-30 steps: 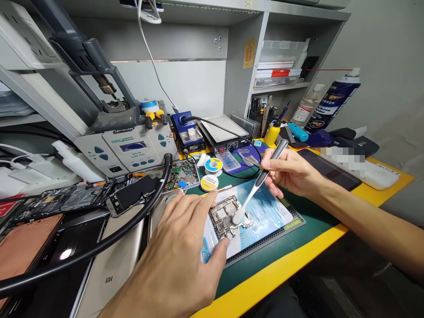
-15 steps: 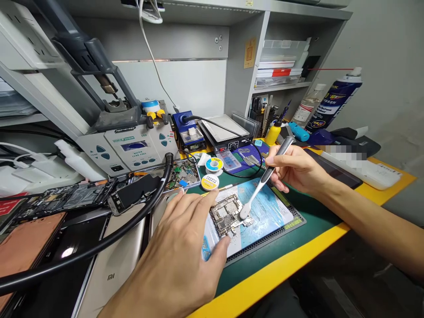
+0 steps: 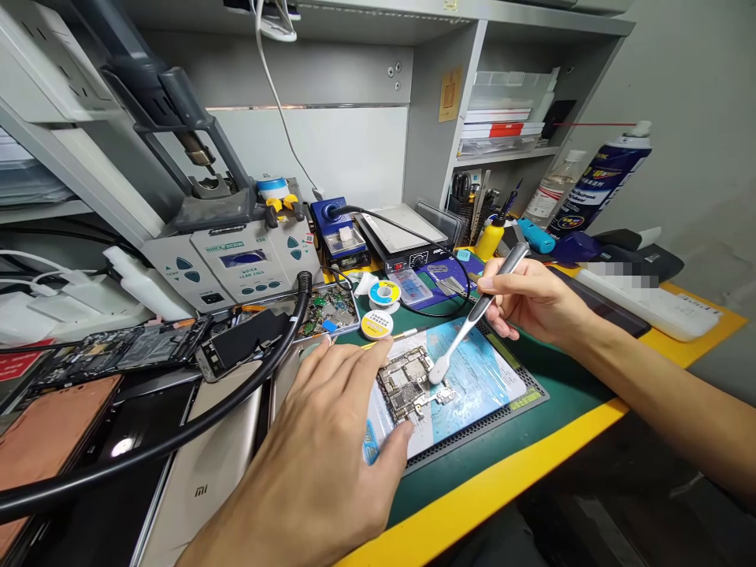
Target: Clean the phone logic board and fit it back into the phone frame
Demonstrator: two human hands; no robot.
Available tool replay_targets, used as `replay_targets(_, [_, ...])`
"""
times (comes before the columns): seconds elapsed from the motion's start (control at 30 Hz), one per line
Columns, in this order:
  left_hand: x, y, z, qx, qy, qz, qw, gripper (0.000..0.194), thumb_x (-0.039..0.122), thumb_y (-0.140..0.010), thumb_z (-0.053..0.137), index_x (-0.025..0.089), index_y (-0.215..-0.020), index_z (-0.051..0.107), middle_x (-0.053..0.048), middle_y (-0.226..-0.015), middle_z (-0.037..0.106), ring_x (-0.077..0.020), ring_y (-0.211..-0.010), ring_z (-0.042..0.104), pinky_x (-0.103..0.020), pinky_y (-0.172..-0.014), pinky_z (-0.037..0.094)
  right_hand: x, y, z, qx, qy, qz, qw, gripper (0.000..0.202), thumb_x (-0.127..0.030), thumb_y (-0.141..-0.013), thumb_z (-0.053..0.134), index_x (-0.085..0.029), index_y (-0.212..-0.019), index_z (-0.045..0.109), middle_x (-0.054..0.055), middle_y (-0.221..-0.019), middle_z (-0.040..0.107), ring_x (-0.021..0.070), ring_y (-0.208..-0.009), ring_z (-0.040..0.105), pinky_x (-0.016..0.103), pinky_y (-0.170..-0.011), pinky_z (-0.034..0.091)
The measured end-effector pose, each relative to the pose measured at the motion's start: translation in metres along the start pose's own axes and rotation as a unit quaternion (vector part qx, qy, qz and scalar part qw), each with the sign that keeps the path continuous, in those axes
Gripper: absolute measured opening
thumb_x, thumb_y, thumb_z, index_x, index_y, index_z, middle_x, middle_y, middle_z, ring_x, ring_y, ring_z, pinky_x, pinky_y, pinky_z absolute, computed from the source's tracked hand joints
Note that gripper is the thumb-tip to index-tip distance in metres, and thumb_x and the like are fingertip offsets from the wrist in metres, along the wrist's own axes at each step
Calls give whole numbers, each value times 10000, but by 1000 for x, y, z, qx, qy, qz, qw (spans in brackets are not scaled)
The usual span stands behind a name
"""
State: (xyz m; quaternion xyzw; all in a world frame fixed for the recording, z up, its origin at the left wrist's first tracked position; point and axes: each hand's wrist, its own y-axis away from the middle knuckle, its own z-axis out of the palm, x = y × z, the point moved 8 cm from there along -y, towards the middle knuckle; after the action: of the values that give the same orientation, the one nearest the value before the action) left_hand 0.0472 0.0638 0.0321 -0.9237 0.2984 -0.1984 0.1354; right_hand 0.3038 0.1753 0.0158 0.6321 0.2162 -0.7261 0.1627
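Head view: the circuit board [image 3: 405, 384] lies on the blue-and-white sheet [image 3: 478, 378], and the brush [image 3: 473, 315] pinched in the right hand [image 3: 531, 298] has just slid over to the board's right edge, so more of its middle shows. The left hand [image 3: 331, 433] spreads around the left side, covering the sheet there, and whether it grips the board I can't tell. Beyond sits a spool [image 3: 383, 294]; far left, a black hose [image 3: 241, 394] crosses a gold phone [image 3: 206, 480].

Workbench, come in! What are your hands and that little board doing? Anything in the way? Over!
Right hand gripping brush, its head at circuit board. Left hand spread at board's left edge, hiding part of mat. Board flat on mat.
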Motion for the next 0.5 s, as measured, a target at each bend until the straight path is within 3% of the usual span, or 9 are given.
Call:
replay_targets(0.3, [0,-1,-1,12,5,0,1000,523,316,-1057,595,261,-1562,468,-72,-1417,704,-295,-1335,634,-552,-1245,412,6,-3,13,-60,-26,11,998,229,-375,-1135,744,-146,-1121,735,-11,-904,738,103,-639,679,206,-535,577])
replay_targets(0.5, [0,-1,-1,14,7,2,1000,520,325,-1053,612,234,-1552,499,-87,-1372,711,-309,-1297,646,-570,-1201,451,6,-3,12,-54,-18,13,998,210,-356,-1130,752,-146,-1135,738,-4,-924,748,116,-679,709,220,-567,605])
